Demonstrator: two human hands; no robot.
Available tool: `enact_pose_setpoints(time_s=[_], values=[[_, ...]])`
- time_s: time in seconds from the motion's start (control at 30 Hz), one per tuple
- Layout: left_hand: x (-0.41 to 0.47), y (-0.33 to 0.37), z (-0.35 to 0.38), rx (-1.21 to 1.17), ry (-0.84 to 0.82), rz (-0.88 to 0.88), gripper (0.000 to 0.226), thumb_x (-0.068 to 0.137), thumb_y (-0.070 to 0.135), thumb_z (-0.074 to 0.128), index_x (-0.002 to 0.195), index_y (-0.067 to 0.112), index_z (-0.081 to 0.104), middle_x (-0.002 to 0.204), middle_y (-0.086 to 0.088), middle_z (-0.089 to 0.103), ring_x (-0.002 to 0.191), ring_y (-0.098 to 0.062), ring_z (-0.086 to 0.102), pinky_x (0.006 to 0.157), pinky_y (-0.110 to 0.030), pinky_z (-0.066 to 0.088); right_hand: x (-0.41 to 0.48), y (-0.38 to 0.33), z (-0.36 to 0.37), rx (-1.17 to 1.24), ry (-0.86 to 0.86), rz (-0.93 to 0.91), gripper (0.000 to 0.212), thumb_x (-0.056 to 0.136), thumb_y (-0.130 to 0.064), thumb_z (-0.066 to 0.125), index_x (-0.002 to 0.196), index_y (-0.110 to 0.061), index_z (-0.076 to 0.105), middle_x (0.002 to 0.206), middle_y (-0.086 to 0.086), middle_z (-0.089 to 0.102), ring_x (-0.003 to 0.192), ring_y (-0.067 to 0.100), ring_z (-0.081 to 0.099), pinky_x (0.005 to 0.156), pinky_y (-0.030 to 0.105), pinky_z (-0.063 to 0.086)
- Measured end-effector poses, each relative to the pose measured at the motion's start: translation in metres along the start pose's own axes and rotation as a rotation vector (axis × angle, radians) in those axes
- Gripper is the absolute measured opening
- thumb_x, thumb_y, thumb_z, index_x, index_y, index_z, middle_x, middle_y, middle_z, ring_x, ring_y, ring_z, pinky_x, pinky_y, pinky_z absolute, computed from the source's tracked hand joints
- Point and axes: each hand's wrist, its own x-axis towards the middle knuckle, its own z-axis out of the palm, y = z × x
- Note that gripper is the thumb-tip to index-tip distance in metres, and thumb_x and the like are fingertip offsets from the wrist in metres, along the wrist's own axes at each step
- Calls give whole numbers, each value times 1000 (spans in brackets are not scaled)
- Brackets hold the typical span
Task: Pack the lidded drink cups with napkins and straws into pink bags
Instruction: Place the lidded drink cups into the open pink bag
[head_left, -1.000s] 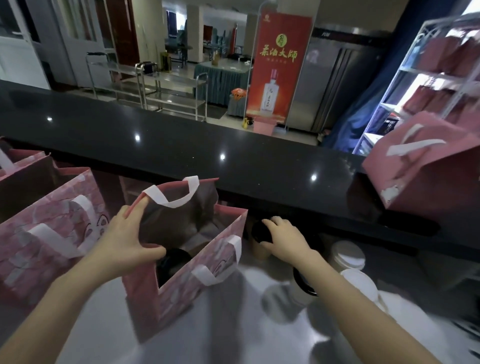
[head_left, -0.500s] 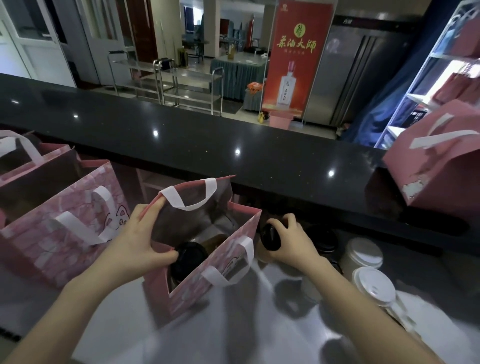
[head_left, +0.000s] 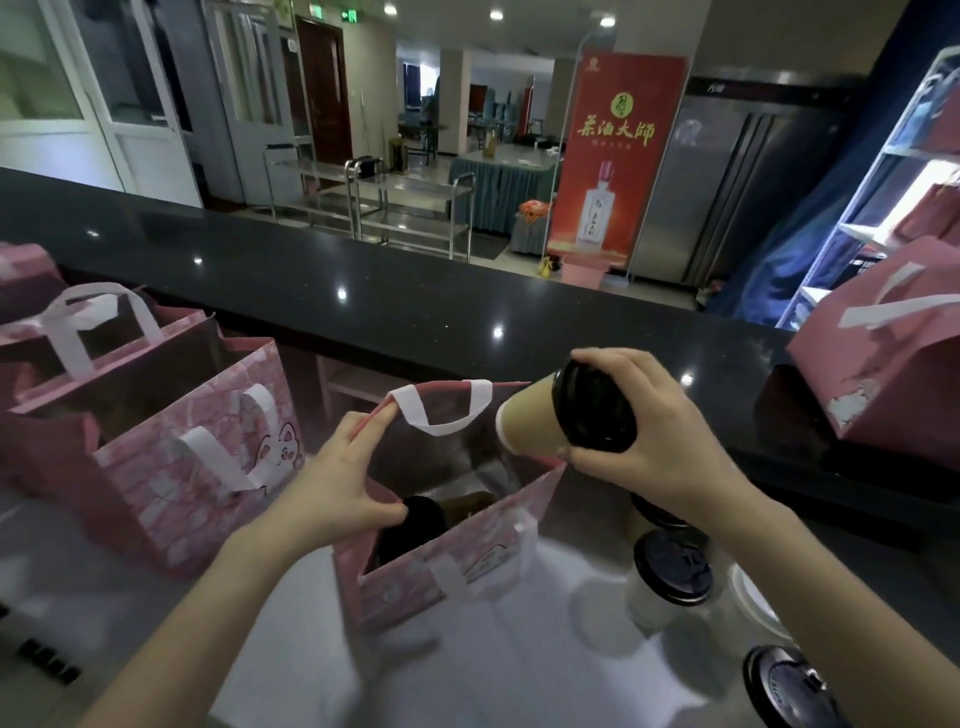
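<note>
An open pink bag (head_left: 415, 582) with white handles stands on the grey worktop in front of me. My left hand (head_left: 337, 488) pinches its left rim and holds it open. A black-lidded cup (head_left: 423, 514) sits inside it. My right hand (head_left: 644, 441) grips a tan paper cup with a black lid (head_left: 535, 423), tilted on its side above the bag's right rim. More lidded cups (head_left: 670, 571) stand on the worktop to the right, under my right forearm.
Two more pink bags (head_left: 156, 467) stand open at the left. Another pink bag (head_left: 893, 364) lies on the black raised counter (head_left: 415, 306) at the right. A black-lidded cup (head_left: 784, 686) is near the lower right corner.
My right hand has lifted the tan cup off the worktop and brought it, tilted, over the bag's right rim. My left hand still holds the bag open.
</note>
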Motion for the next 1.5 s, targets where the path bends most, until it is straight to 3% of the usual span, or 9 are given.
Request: enact_pose_setpoints(time_s=[0.27,0.4,0.67,0.77,0.87,0.97,1.07,1.17,1.5], values=[[3,-1,8,113,9,20,106,61,49,68,145,52,4,127,26,23,91,-5,46,59,-10,37,23,-15,73,-176,-309,-64,83,66,-49,74,139,-42,34,136,-13,38,115,17,42,87,36,50],[6,-3,9,99,20,56,105,60,51,67,142,59,2,125,28,22,98,-6,47,66,-16,45,34,-8,102,-341,-387,-113,82,72,-41,73,142,-37,30,143,-5,33,119,22,40,77,30,47],[13,-14,15,141,69,104,102,62,54,64,144,55,3,124,29,21,104,-3,43,60,-10,36,46,-9,131,-476,-452,-277,77,70,-29,77,137,-27,40,137,3,38,117,25,45,87,35,46],[16,-19,14,131,109,125,99,64,54,65,146,48,11,135,26,20,113,-2,42,68,-10,40,48,-11,133,-526,-462,-317,74,70,-33,76,135,-26,41,135,3,39,110,23,49,87,33,44],[16,-24,11,133,122,126,99,64,57,63,148,42,13,145,29,9,120,-3,38,74,-23,51,47,-11,130,-522,-462,-340,72,70,-32,77,133,-24,44,141,6,33,106,23,48,85,33,45],[18,-28,6,136,125,116,102,64,58,64,149,40,10,148,31,1,123,-2,33,77,-22,49,42,-9,128,-492,-486,-370,72,68,-28,79,132,-23,46,146,6,28,104,25,49,84,36,48],[18,-30,3,117,121,120,102,67,54,67,150,39,9,150,30,0,127,-6,34,82,-25,51,38,-5,129,-474,-515,-348,76,66,-30,81,132,-27,44,149,1,18,105,23,47,76,36,54],[15,-28,3,112,113,157,102,66,54,66,149,43,8,150,32,1,127,-8,35,83,-26,52,35,0,134,-468,-520,-293,75,70,-39,78,134,-31,41,153,-4,9,105,23,47,81,36,54],[11,-18,12,125,115,256,103,65,49,67,149,44,8,149,36,5,126,-8,36,82,-28,53,34,-2,162,-532,-538,-119,73,71,-30,79,133,-26,41,154,8,1,105,27,48,80,41,55]])
